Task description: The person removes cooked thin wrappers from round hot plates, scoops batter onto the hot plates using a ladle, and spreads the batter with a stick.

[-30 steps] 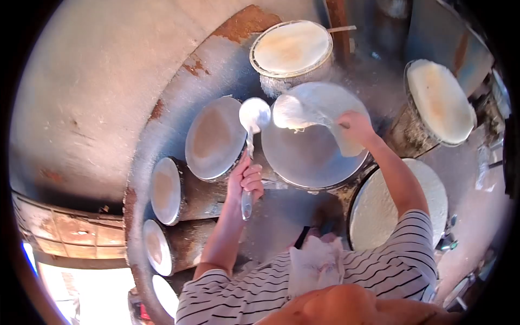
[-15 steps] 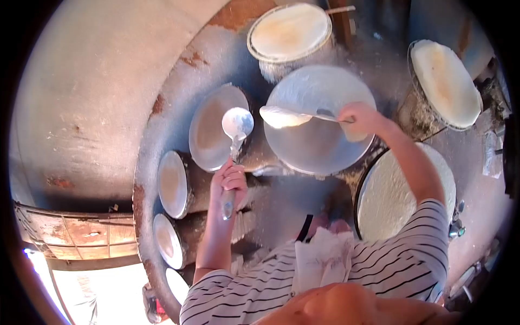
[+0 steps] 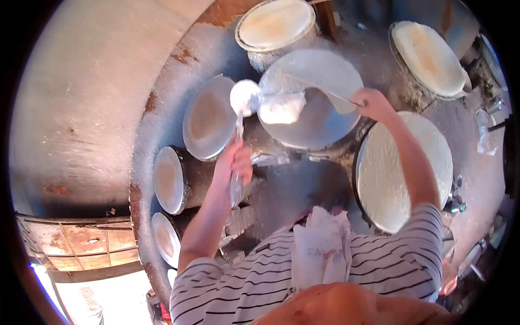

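Observation:
My left hand (image 3: 237,161) is closed around the handle of a ladle (image 3: 245,97), whose rounded, white-coated bowl is at the left rim of a large round pan (image 3: 306,138). My right hand (image 3: 374,104) is closed at the pan's right edge on a thin, flat spatula (image 3: 340,102), its blade reaching over the pan's surface. A thick white patch of batter (image 3: 283,108) lies on the pan's left part, just right of the ladle bowl. A thin whitish film covers the pan's far part. The exact outline of the spatula blade is blurred.
On the right, near my forearm, stands a wide round vessel of pale batter (image 3: 398,179). Pale round sheets lie on a far stand (image 3: 276,24) and a right stand (image 3: 430,59). More round pans (image 3: 208,116) line the left, beside a large curved wall (image 3: 97,108).
The ladle has moved right to the pan's rim. My right hand's spatula has changed angle, and the white batter shows as a wider patch on the pan. The whole view has shifted slightly.

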